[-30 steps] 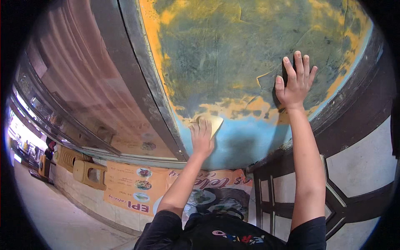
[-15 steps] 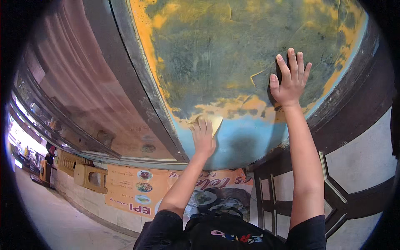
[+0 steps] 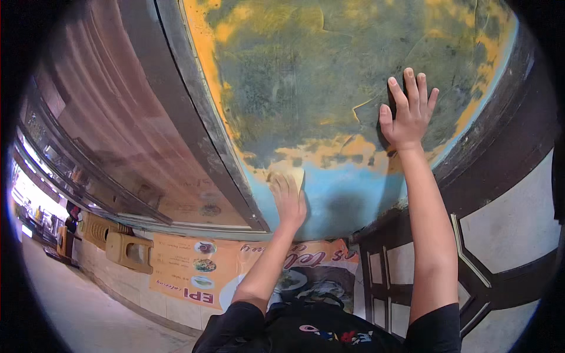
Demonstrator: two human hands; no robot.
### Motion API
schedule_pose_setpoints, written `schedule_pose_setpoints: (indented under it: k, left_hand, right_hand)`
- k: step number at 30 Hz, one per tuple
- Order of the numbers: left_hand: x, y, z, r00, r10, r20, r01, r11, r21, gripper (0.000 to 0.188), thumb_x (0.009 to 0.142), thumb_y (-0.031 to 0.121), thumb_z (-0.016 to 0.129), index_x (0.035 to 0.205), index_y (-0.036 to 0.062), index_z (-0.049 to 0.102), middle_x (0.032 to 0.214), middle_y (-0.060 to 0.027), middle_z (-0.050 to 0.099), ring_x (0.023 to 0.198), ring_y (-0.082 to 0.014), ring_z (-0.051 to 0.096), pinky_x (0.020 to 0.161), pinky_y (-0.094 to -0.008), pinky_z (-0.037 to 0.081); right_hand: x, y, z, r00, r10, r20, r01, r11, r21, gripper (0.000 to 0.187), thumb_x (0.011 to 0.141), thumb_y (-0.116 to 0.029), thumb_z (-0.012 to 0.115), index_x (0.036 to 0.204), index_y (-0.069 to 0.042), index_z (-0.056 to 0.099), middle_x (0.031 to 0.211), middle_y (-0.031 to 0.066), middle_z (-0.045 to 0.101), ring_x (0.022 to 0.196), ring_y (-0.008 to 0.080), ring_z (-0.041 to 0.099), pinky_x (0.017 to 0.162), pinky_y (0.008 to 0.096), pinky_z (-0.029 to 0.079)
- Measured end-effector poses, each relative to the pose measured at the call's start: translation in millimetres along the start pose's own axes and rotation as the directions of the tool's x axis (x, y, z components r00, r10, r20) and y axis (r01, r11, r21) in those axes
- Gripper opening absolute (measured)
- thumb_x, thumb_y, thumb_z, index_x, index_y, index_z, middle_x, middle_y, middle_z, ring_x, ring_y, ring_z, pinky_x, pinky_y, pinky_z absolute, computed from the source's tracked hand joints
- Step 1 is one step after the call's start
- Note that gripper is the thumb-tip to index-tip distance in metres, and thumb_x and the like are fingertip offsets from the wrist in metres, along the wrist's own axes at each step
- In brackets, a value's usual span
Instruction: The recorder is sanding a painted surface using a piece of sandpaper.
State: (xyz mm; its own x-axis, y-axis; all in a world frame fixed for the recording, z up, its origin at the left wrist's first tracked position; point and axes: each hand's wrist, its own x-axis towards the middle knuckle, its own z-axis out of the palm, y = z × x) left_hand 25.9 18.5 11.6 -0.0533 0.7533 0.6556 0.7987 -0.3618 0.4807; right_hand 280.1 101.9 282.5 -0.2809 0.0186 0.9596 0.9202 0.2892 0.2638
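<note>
My left hand [image 3: 288, 199] presses a folded pale yellow sheet of sandpaper [image 3: 299, 176] against the wall. Its fingers lie over the sheet, and one corner sticks out to their right. Underneath is the border where orange paint meets a light blue band [image 3: 335, 182]; the face against the wall is hidden. Higher up and to the right, my right hand [image 3: 408, 120] rests flat with fingers spread and holds nothing. It lies on the worn dark grey-green wall surface [image 3: 288, 76], which has orange patches and a few raised, flaking edges.
A dark wooden frame [image 3: 194, 112] borders the panel on the left, beside a reflective window [image 3: 118, 112]. Dark panelling with pale insets [image 3: 506, 229] stands at right. Below hangs an orange food banner [image 3: 229, 253]; tan plastic stools [image 3: 128, 250] stand at lower left.
My left hand has shifted slightly down and turned a little, and less of the sandpaper shows to its right. My right hand stays almost in the same place.
</note>
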Motion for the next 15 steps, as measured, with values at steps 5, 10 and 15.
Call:
schedule_pose_setpoints:
  k: [5,10,15]
  left_hand:
    - [31,1,-10,0.987,0.069,-0.142,-0.065,0.997,0.029,0.071,0.090,0.013,0.054,0.151,-0.0035,0.021,0.157,-0.0346,0.009,0.145,-0.0542,0.007,0.116,-0.0637,0.006]
    - [-35,-2,13,0.973,-0.101,0.207,0.094,0.995,0.043,0.067,0.089,0.015,0.056,0.146,-0.0073,0.028,0.154,-0.0366,0.015,0.143,-0.0564,0.011,0.114,-0.0662,0.007]
    - [32,15,-3,0.994,0.025,-0.106,-0.022,0.999,0.028,0.070,0.091,0.016,0.054,0.149,-0.0060,0.023,0.155,-0.0358,0.013,0.143,-0.0569,0.007,0.115,-0.0658,0.004]
  right_hand:
    - [6,-3,1,1.000,-0.009,-0.016,0.010,1.000,0.026,0.047,0.093,-0.042,0.049,0.139,-0.033,0.052,0.154,-0.0004,0.041,0.145,0.0250,0.033,0.121,0.0521,0.010]
    - [2,-4,0,1.000,0.008,0.000,-0.008,1.000,0.015,0.046,0.092,-0.041,0.050,0.138,-0.034,0.053,0.154,-0.0009,0.041,0.145,0.0247,0.034,0.121,0.0519,0.010]
    - [1,0,-1,1.000,0.003,-0.003,-0.003,1.000,0.010,0.047,0.092,-0.042,0.050,0.138,-0.034,0.052,0.154,-0.0016,0.041,0.144,0.0245,0.034,0.121,0.0523,0.010]
